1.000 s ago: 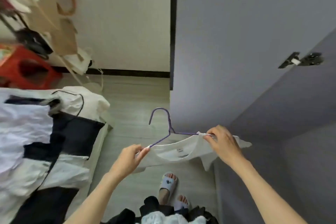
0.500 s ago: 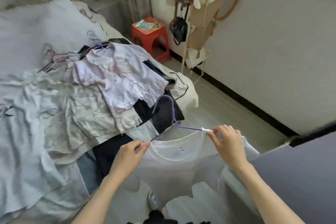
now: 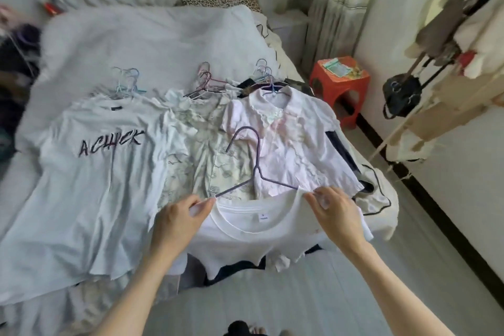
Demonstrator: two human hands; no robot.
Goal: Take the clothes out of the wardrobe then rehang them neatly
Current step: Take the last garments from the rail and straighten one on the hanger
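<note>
The left hand (image 3: 178,215) and the right hand (image 3: 336,213) each pinch a shoulder of a white T-shirt (image 3: 253,237) that hangs on a purple hanger (image 3: 256,172), held up over the near edge of the bed (image 3: 152,43). Behind it, a pink blouse (image 3: 289,139), a patterned shirt (image 3: 201,150) and a pale T-shirt (image 3: 90,172) lettered "ACHICK" lie side by side on the bed, with their hangers still in them.

The single head camera looked forward and down from above. It faced the bed (image 3: 169,35). Both hands sat close below.
</note>
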